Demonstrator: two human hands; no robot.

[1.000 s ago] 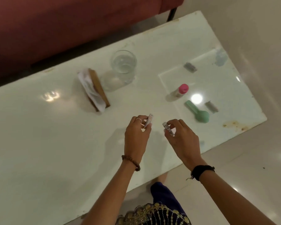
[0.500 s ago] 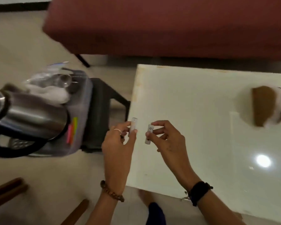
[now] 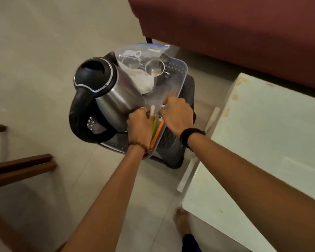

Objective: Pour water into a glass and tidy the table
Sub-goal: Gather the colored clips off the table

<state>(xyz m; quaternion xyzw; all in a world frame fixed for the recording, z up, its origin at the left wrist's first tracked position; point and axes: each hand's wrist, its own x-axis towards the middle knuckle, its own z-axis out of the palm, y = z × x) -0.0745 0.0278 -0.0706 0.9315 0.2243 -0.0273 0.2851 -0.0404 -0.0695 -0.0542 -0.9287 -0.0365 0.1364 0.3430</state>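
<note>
Head view: both hands over the tray (image 3: 180, 73) beside the kettle (image 3: 105, 99). Left hand (image 3: 139, 124) pinches a white tube (image 3: 152, 110); right hand (image 3: 177, 116) grips a small printed tube (image 3: 163, 106). Table (image 3: 262, 142) lies to the right.

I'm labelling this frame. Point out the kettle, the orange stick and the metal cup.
kettle (image 3: 116, 99): head view, on its steel body.
orange stick (image 3: 157, 133): head view, mid-length.
metal cup (image 3: 154, 69): head view, inside the bowl.
</note>
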